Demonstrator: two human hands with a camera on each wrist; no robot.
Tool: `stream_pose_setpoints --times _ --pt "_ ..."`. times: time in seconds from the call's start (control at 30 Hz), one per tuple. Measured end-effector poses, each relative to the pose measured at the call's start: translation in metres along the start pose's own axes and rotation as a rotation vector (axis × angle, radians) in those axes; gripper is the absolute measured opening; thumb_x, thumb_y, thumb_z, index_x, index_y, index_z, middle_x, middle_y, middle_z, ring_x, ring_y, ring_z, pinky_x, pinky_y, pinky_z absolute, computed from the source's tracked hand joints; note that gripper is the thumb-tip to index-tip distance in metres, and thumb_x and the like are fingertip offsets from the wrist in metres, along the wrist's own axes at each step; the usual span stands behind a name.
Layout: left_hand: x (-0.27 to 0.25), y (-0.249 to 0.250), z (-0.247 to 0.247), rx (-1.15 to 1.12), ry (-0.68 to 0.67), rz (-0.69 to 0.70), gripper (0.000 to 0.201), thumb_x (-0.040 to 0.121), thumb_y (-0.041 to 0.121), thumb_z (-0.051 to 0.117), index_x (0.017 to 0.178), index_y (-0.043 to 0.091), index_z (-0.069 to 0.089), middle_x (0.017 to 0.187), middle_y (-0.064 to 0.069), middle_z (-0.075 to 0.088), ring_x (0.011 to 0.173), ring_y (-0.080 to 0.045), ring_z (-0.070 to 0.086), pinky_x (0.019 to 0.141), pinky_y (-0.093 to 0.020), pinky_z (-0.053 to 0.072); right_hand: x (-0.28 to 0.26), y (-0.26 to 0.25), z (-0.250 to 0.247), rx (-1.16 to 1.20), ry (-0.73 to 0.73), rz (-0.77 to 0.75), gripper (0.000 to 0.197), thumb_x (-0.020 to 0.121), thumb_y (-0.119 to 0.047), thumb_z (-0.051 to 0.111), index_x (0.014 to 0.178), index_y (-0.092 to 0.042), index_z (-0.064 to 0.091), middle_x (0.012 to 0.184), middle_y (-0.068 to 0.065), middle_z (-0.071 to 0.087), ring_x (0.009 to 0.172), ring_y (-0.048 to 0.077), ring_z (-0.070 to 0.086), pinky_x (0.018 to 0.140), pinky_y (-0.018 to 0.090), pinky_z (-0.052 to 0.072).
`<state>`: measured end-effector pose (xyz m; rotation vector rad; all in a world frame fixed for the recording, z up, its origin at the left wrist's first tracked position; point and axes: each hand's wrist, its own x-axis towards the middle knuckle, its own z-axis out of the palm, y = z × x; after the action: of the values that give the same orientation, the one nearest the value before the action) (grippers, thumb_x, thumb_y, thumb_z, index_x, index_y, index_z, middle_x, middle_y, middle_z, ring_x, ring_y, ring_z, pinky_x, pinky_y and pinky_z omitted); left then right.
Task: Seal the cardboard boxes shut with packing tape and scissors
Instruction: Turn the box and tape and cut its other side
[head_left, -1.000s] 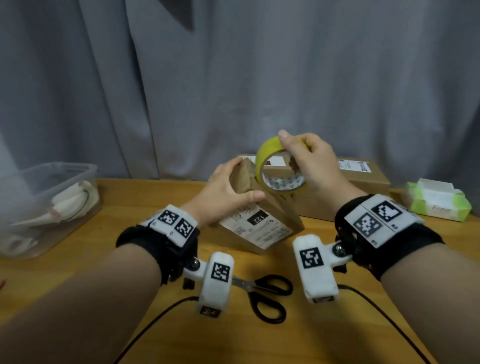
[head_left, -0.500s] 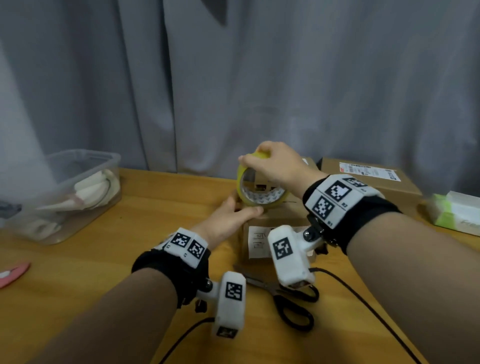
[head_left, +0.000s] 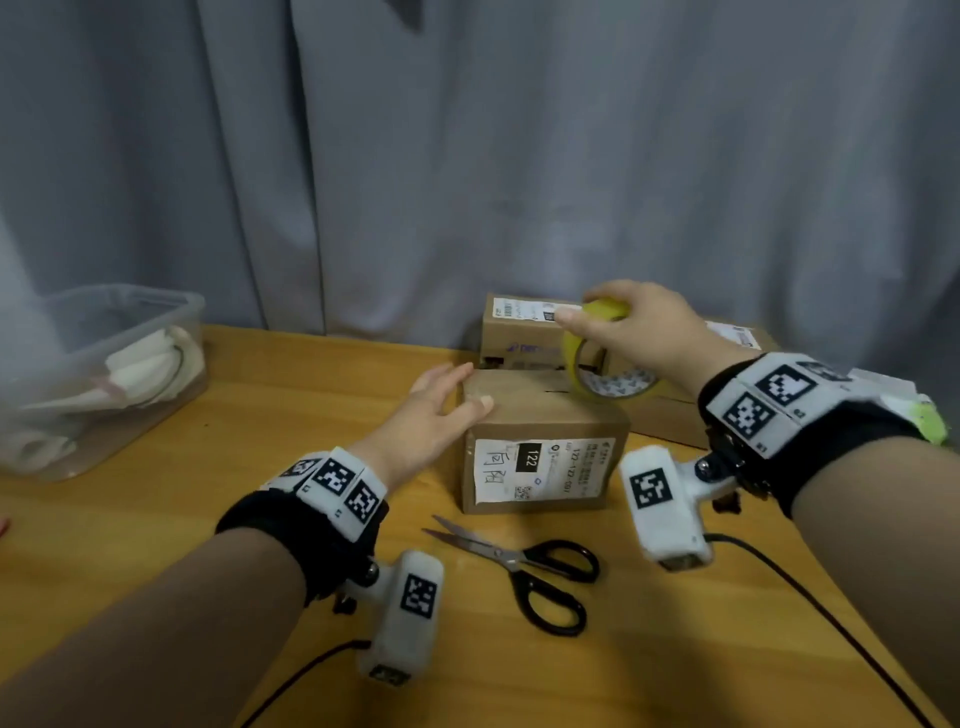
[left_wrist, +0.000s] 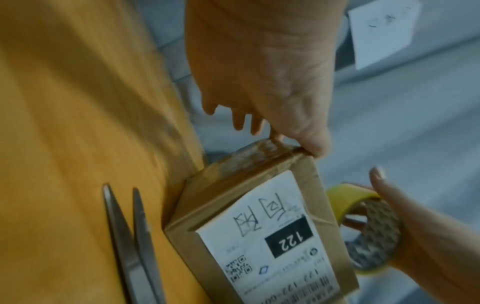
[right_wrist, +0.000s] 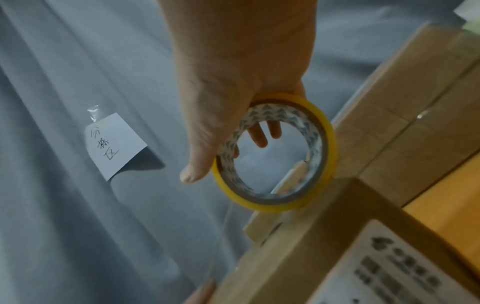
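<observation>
A small cardboard box (head_left: 545, 423) with a white "122" label lies flat on the wooden table (head_left: 260, 519). My left hand (head_left: 457, 395) rests on its left top edge, thumb on top and fingers straight along the side (left_wrist: 275, 133). My right hand (head_left: 613, 317) grips a yellow tape roll (head_left: 613, 387) upright over the far right of the box top. In the right wrist view, fingers pass through the roll (right_wrist: 327, 144), and a thin clear strip runs from it along the box (right_wrist: 311, 246) toward the left. Black-handled scissors (head_left: 519, 561) lie open in front.
Two more cardboard boxes stand behind, one upright (head_left: 524, 332) and one flat at the right (head_left: 737, 338). A clear plastic bin (head_left: 104, 364) sits at the left, a green tissue pack (head_left: 927, 421) at the right edge. A grey curtain hangs behind.
The box, tilted up a second ago, now lies flat. My right hand has carried the roll from the left end across to the right. My left hand stays at the left edge.
</observation>
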<state>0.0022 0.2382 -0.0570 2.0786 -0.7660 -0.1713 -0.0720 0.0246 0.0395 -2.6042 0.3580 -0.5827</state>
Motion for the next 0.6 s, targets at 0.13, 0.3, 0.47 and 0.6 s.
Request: stream_pose_setpoints --times 0.13,0.3,0.47,0.6 --pt "0.0 0.023 -0.004 0.624 0.014 0.218 0.051 0.1 0.039 0.036 0.145 0.014 0.036 0.156 -0.004 0.024 0.143 -0.014 0.02 0.119 -0.03 0.007 -0.005 0.005 0.003 0.004 0.008 -0.048 0.067 0.082 -0.067 0.054 0.133 -0.022 0.055 0.128 0.005 0.058 0.121 0.022 0.051 0.089 0.027 0.037" --pt "-0.004 0.041 0.016 0.897 -0.159 0.148 0.085 0.09 0.063 0.016 0.149 0.003 0.014 0.157 -0.015 0.012 0.146 -0.023 0.011 0.119 -0.033 0.005 -0.002 0.0 0.005 -0.059 -0.006 -0.073 0.065 0.087 -0.066 0.048 0.13 -0.019 0.057 0.123 0.007 0.063 0.118 0.026 0.054 0.092 0.033 0.043" --pt "0.004 0.056 0.03 0.949 -0.193 0.155 0.092 0.087 0.07 0.021 0.15 0.004 0.012 0.158 -0.013 0.009 0.146 -0.023 0.008 0.12 -0.035 0.004 0.003 -0.005 0.008 -0.093 -0.046 -0.081 0.044 0.099 -0.043 0.033 0.124 -0.019 0.06 0.123 0.011 0.061 0.119 0.033 0.051 0.097 0.04 0.043" --pt "0.012 0.055 0.036 0.943 -0.177 0.189 0.09 0.087 0.071 0.027 0.15 0.007 0.017 0.158 -0.012 0.015 0.145 -0.024 0.015 0.119 -0.037 0.014 0.007 -0.011 0.014 -0.154 -0.073 -0.046 0.043 0.094 -0.04 0.041 0.132 -0.022 0.053 0.132 0.01 0.055 0.123 0.034 0.047 0.1 0.04 0.042"
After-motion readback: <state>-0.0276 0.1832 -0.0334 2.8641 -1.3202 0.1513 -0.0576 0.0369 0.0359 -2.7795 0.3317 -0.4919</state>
